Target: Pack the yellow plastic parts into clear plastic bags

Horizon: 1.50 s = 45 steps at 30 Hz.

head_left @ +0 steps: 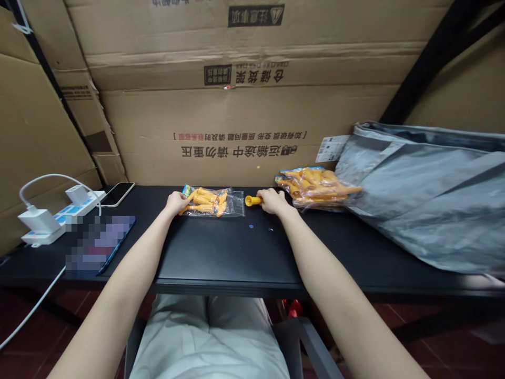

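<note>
My left hand (178, 203) is closed on the left end of a clear plastic bag (235, 204), which lies flat on the black table. Inside that bag are several orange plastic toy pieces (205, 198), and a bit of coloured label shows at its upper left corner. To the right of the bag, my right hand (271, 201) grips a small orange plastic piece with a flared, hollow end (250, 201); the flared end points left, toward the bag. The rest of that piece is hidden in my fingers. Just beyond my right hand lies a heap of filled bags of orange pieces (315, 185).
A large grey fabric bag (426, 195) stands at the right. On the left are a white power strip (59, 223) with chargers, a phone (117, 194) and a partly blurred flat dark item (118, 242). Cardboard (236, 116) walls the back. A small blue disc (251, 226) lies mid-table.
</note>
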{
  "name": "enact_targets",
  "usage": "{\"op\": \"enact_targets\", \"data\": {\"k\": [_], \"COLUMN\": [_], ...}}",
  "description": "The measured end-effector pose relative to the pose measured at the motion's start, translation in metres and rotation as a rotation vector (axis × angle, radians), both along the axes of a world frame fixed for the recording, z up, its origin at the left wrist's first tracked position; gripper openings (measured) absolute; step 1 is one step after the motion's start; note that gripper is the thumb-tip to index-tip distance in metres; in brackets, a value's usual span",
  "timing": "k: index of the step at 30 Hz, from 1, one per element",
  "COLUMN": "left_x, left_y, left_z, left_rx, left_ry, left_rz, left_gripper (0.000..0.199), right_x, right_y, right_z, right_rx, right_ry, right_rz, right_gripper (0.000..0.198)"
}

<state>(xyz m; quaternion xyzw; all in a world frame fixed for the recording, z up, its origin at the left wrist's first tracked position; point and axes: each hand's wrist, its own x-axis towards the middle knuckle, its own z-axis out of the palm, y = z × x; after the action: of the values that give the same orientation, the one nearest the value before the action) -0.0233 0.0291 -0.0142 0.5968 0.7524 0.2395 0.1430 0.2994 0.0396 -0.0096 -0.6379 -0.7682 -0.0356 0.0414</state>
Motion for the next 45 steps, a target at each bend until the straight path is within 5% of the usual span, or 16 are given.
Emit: {"op": "enact_targets", "data": {"k": [12,28,35,41,45], "left_x": [-0.002,-0.006,-0.009,-0.007,-0.005], "left_y": [-0.001,0.006,0.008,0.006,0.006], "left_z": [0.000,-0.009,-0.011,-0.010,-0.008], "left_rx": [0.012,0.029,0.055,0.034,0.024], "left_ry": [-0.036,-0.117,-0.106,-0.117,-0.105], "left_rz": [-0.040,-0.154,-0.184,-0.171,-0.180], "left_gripper": [0.014,0.012,0.013,0.014,0.025], "right_x": [-0.043,-0.061,-0.063,-0.070,-0.074], "right_y": [-0.017,-0.010,-0.007,-0.012,-0.013], "right_z": [0.017,-0.007,-0.009,-0.010,-0.011], "right_rx": [-0.004,-0.151,-0.081,-0.189,-0.128], "right_ry": [0.134,0.735,0.695,0.748,0.725], "right_rz": [0.199,0.366,0.258,0.444,0.518], "right_gripper": [0.028,0.032,0.028,0.027,0.023]}}
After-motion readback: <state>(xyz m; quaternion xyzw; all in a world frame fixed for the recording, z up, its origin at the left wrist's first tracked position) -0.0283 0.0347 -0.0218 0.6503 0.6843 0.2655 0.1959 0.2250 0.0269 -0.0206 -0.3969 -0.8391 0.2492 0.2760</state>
